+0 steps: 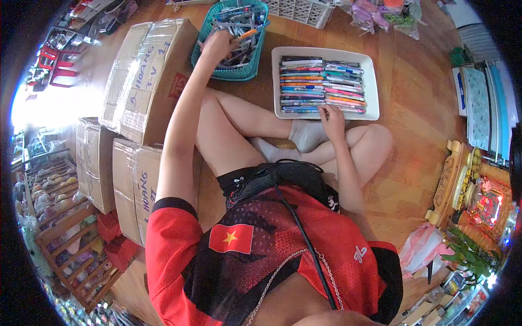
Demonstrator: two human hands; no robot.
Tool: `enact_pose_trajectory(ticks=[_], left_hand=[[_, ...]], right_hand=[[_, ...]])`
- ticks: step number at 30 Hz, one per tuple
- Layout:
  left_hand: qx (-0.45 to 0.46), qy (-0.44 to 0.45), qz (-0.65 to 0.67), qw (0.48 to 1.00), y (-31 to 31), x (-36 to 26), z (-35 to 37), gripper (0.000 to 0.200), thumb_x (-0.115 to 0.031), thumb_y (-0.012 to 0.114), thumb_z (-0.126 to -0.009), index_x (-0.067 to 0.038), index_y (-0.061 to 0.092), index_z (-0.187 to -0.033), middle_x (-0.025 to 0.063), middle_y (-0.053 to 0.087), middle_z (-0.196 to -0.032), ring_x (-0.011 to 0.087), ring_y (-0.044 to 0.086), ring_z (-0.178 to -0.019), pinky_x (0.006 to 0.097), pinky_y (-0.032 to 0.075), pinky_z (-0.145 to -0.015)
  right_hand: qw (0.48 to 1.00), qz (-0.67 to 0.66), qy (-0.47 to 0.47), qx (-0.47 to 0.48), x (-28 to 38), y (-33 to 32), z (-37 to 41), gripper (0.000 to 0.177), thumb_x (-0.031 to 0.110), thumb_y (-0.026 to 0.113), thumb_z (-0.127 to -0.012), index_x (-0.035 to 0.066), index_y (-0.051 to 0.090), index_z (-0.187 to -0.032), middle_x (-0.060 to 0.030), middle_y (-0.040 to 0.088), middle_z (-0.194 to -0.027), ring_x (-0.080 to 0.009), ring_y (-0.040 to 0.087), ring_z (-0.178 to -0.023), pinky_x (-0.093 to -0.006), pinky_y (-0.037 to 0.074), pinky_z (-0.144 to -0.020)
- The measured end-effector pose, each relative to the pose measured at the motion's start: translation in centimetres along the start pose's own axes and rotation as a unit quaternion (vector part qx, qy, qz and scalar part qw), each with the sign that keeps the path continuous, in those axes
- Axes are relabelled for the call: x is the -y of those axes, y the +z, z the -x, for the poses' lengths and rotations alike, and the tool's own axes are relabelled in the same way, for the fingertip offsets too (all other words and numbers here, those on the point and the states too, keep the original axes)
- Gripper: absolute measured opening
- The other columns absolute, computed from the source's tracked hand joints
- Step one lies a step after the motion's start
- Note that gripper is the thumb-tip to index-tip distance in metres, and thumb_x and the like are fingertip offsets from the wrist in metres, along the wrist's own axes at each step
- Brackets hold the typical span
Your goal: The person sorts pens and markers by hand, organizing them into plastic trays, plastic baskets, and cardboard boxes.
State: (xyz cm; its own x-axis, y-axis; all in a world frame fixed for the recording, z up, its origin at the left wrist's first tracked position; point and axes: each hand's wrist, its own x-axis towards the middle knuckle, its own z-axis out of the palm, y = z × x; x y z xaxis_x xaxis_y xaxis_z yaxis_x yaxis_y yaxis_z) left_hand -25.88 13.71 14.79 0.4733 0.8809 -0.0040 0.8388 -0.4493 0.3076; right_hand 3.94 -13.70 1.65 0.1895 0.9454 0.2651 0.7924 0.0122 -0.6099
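Note:
My left hand is over the teal basket, fingers closed around an orange pen that sticks out to the right. Many loose pens lie jumbled in that basket. To the right is a white tray with pens laid flat in two columns, orange, pink, blue and black among them. At the tray's near edge my right hand has its fingertips drawn together on the closest row of pens. Whatever those fingertips may grip is too small to make out.
Taped cardboard boxes stand close on the left, beside my left arm. My crossed legs lie just before the basket and tray. A white plastic crate and bagged colourful items are at the back. An ornate lit stand is far right.

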Motion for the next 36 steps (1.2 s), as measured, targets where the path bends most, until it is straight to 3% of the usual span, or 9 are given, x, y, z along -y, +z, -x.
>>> enact_pose_trajectory(ticks=[9, 13, 18, 21, 22, 26, 32, 35, 36], left_hand=[[-0.089, 0.017, 0.133, 0.987, -4.3, 0.1, 0.3, 0.04, -0.042, 0.07, -0.075, -0.002, 0.067, -0.076, 0.0135, 0.057, -0.057, 0.0213, 0.056, -0.053, 0.0357, 0.044, -0.055], [-0.188, 0.058, 0.202, 0.96, -5.2, 0.1, 0.9, 0.041, -0.042, 0.07, -0.075, -0.002, 0.068, -0.077, 0.0085, 0.057, -0.054, 0.0168, 0.054, -0.05, 0.0318, 0.043, -0.052], [-0.229, -0.083, 0.226, 0.943, -6.4, 1.4, 1.7, 0.043, -0.042, 0.07, -0.076, 0.0, 0.068, -0.073, 0.0065, 0.059, -0.056, 0.0114, 0.054, -0.05, 0.0304, 0.044, -0.051], [-0.264, -0.077, 0.242, 0.93, -3.6, 4.5, 1.2, 0.042, -0.041, 0.071, -0.076, 0.0, 0.068, -0.071, 0.0073, 0.06, -0.057, 0.0136, 0.055, -0.048, 0.032, 0.044, -0.05], [-0.238, -0.122, 0.198, 0.943, -5.5, 1.1, 3.0, 0.041, -0.042, 0.068, -0.078, -0.001, 0.067, -0.081, 0.0095, 0.059, -0.06, 0.0149, 0.049, -0.053, 0.0316, 0.04, -0.054], [-0.295, -0.042, 0.134, 0.945, -5.6, 0.2, 3.3, 0.032, -0.034, 0.07, -0.076, -0.003, 0.068, -0.079, 0.0133, 0.062, -0.069, 0.0248, 0.061, -0.062, 0.0335, 0.046, -0.06], [-0.321, -0.107, 0.191, 0.921, -5.9, 1.1, 3.2, 0.032, -0.035, 0.071, -0.077, -0.003, 0.069, -0.084, 0.0076, 0.062, -0.064, 0.012, 0.055, -0.057, 0.0273, 0.044, -0.057], [-0.369, -0.016, 0.164, 0.915, -5.9, 1.8, 3.5, 0.032, -0.031, 0.07, -0.079, 0.0, 0.069, -0.086, 0.0065, 0.065, -0.071, 0.0094, 0.056, -0.061, 0.0252, 0.044, -0.058], [-0.34, -0.107, 0.38, 0.854, -6.2, 0.4, 3.9, 0.031, -0.027, 0.071, -0.08, 0.003, 0.068, -0.089, 0.0062, 0.067, -0.08, 0.0089, 0.056, -0.066, 0.0241, 0.045, -0.059]], right_hand=[[1.0, -0.003, -0.01, -0.009, 0.2, -0.1, -0.1, 0.011, 0.014, 0.061, -0.082, 0.004, 0.064, -0.086, -0.0121, 0.062, -0.079, -0.0277, 0.058, -0.072, -0.0368, 0.045, -0.069], [0.999, -0.006, 0.025, 0.044, 0.2, -0.3, -0.1, 0.015, 0.018, 0.058, -0.084, 0.004, 0.063, -0.087, -0.0133, 0.063, -0.087, -0.0315, 0.058, -0.086, -0.0411, 0.043, -0.078], [0.999, -0.02, 0.016, 0.041, 0.5, -0.5, -0.4, 0.015, 0.018, 0.058, -0.084, 0.004, 0.063, -0.087, -0.0136, 0.063, -0.085, -0.0322, 0.058, -0.082, -0.0416, 0.044, -0.075], [0.996, -0.031, 0.059, 0.06, 1.5, -1.1, -0.9, 0.015, 0.018, 0.058, -0.084, 0.005, 0.063, -0.088, -0.0138, 0.063, -0.086, -0.0326, 0.059, -0.081, -0.0414, 0.045, -0.073], [0.996, -0.035, 0.054, 0.061, 1.3, -1.0, -1.0, 0.015, 0.018, 0.058, -0.084, 0.005, 0.063, -0.088, -0.0137, 0.063, -0.086, -0.0327, 0.059, -0.081, -0.0412, 0.045, -0.073], [0.997, -0.024, 0.036, 0.061, 0.5, -0.5, -0.6, 0.015, 0.019, 0.057, -0.085, 0.007, 0.064, -0.089, -0.0135, 0.064, -0.088, -0.0329, 0.059, -0.083, -0.0409, 0.046, -0.074], [0.997, -0.021, 0.034, 0.067, 0.6, -0.5, -0.6, 0.015, 0.019, 0.057, -0.085, 0.006, 0.064, -0.09, -0.0131, 0.065, -0.089, -0.032, 0.06, -0.082, -0.04, 0.046, -0.074], [0.994, -0.078, 0.059, 0.041, 1.0, -0.7, -0.9, 0.015, 0.016, 0.058, -0.085, 0.005, 0.064, -0.092, -0.0129, 0.064, -0.086, -0.0276, 0.061, -0.077, -0.036, 0.047, -0.07], [0.991, -0.105, 0.072, 0.03, 1.4, -0.9, -1.2, 0.015, 0.015, 0.058, -0.086, 0.004, 0.064, -0.093, -0.0127, 0.064, -0.085, -0.0256, 0.061, -0.075, -0.0343, 0.047, -0.068]])
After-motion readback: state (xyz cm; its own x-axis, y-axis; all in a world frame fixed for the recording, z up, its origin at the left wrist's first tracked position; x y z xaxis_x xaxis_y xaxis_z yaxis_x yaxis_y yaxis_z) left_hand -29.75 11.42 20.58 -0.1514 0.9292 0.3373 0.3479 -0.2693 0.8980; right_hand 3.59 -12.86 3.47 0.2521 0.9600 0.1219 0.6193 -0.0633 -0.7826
